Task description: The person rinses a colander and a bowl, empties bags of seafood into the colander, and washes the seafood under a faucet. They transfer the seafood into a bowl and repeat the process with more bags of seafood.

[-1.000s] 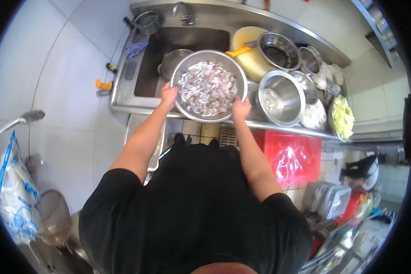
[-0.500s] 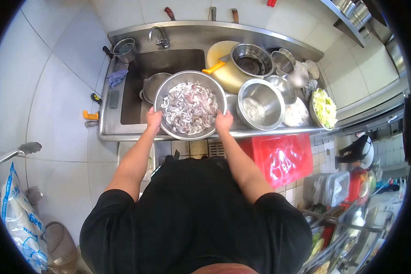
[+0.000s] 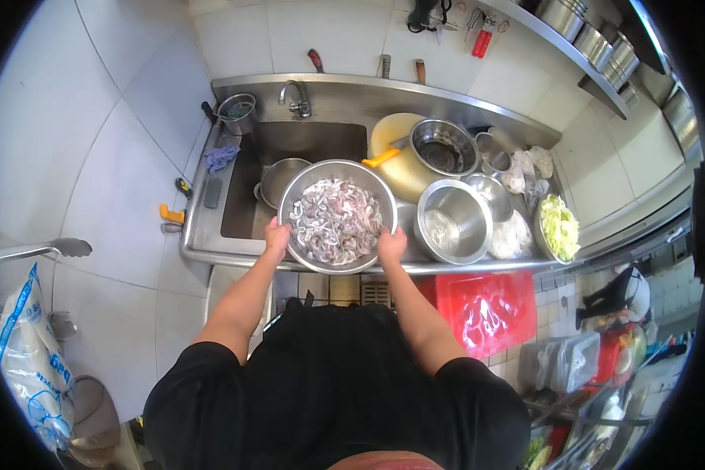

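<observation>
A wide steel bowl (image 3: 338, 266) is held at its rim on both sides, over the front right of the sink (image 3: 247, 176). It is filled with cut squid or octopus (image 3: 338, 219), white, pink and grey strips with tentacles. My left hand (image 3: 277, 238) grips the left rim and my right hand (image 3: 391, 244) the right rim. Behind the bowl, a steel pot (image 3: 280, 182) sits in the sink, partly covered from view. Just right of my right hand stands a deep steel bowl (image 3: 455, 222) with a little pale content at its bottom.
A round cutting board (image 3: 399, 182) carries a yellow-handled knife (image 3: 381, 157) and a dark-bottomed pan (image 3: 444, 147). Chopped cabbage (image 3: 558, 225) fills a bowl at the counter's right end. The faucet (image 3: 298, 100) rises behind the sink. A red crate (image 3: 486, 313) stands below the counter. Another person (image 3: 619, 294) is far right.
The view has tilted upward, so the counter and bowl appear lower and more of the back wall shows. Both hands keep hold of the bowl.
</observation>
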`<state>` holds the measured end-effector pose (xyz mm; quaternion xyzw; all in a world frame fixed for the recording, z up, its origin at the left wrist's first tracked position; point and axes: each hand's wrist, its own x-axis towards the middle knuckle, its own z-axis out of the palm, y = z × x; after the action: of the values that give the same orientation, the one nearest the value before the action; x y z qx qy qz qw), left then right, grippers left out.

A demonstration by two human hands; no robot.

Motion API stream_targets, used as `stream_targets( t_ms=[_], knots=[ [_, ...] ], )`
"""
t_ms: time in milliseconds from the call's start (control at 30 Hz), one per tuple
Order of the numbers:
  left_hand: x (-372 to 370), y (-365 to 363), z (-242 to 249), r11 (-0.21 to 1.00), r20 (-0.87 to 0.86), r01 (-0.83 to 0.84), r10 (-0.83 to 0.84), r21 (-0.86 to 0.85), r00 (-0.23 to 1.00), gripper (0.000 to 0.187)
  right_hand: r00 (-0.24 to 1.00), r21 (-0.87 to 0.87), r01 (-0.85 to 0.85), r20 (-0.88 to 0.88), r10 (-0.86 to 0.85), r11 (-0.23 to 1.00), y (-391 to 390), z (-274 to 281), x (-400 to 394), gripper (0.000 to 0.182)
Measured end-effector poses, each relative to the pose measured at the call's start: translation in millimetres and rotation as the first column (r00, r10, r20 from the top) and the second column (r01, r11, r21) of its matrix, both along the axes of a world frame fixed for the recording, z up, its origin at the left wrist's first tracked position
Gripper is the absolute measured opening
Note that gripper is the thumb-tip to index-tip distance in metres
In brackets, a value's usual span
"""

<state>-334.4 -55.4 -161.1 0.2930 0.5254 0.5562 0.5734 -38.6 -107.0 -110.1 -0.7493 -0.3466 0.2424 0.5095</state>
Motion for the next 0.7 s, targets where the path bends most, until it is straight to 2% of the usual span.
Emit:
stream_targets(
  t_ms=[67, 167, 267, 333, 467, 533, 633, 700],
  knots=[
    [0.4, 0.2, 0.5, 1.000, -0.023, -0.001, 0.001, -0.002, 1.000, 0.039, 0.999, 0.013, -0.005, -0.037, 0.005, 1.000, -3.3, 14.4, -6.3, 0.025],
    [-0.9, 0.3, -0.9, 1.000, -0.016, -0.003, 0.003, 0.003, 1.000, 0.039, 0.999, 0.041, -0.011, -0.053, 0.013, 0.999, 1.7, -4.4, -1.0, 0.024],
    [1.6, 0.4, 1.6, 0.999, 0.011, -0.030, 0.030, 0.010, 0.999, 0.037, 0.999, -0.004, 0.011, 0.044, -0.011, 1.000, 4.3, -8.8, 0.9, 0.024],
    [1.8, -1.2, 3.6, 0.999, -0.005, -0.044, 0.044, -0.009, 0.999, 0.036, 1.000, 0.020, 0.015, 0.008, -0.016, 1.000, 1.1, -1.0, -2.4, 0.024],
    [-0.2, -1.9, 5.5, 1.000, -0.044, 0.009, -0.010, -0.018, 0.999, 0.041, 1.000, 0.071, 0.013, -0.011, -0.013, 0.997, -6.1, 21.3, -9.7, 0.024],
    [-0.6, -2.5, 9.9, 1.000, -0.081, 0.014, -0.016, -0.027, 0.997, 0.041, 1.000, 0.054, 0.002, 0.003, -0.002, 0.999, -3.6, 14.3, -5.3, 0.025],
    [3.9, -4.5, 13.9, 0.999, -0.032, -0.039, 0.039, -0.007, 0.999, 0.032, 1.000, 0.040, 0.003, 0.007, -0.004, 0.999, -2.5, 6.8, -2.7, 0.025],
    [1.1, -2.5, 13.0, 1.000, -0.067, -0.029, 0.028, -0.007, 0.997, 0.032, 1.000, 0.037, 0.006, 0.007, -0.007, 0.999, -0.8, 6.8, -3.7, 0.025]
  ],
)
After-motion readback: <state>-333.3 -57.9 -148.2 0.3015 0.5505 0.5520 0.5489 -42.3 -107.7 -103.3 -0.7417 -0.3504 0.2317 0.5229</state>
